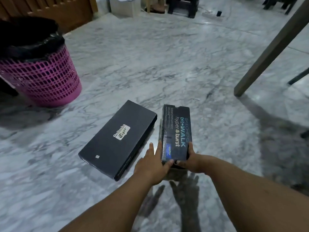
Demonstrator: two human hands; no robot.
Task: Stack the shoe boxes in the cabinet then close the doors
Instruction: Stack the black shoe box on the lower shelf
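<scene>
Both hands gripping near end of black Skechers shoe box (176,133), lower centre of frame: left hand (151,166) lying along its left side, thumb on lid; right hand (190,162) curling round right corner. Box glossy, rectangular, printed lid facing up. Second shoe box (117,139), matte black cardboard, flat, lying just left on marble floor (150,64). Pink perforated plastic bin (45,76) with black liner sitting at upper left. Wooden leg (267,54) slanting at upper right.

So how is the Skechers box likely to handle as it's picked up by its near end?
The Skechers box looks like rigid cardboard with crisp edges, so it should probably stay stiff. It's long, and the left hand and right hand hold only its near end, so the far end may dip. Its glossy print could be a bit slippery.
</scene>
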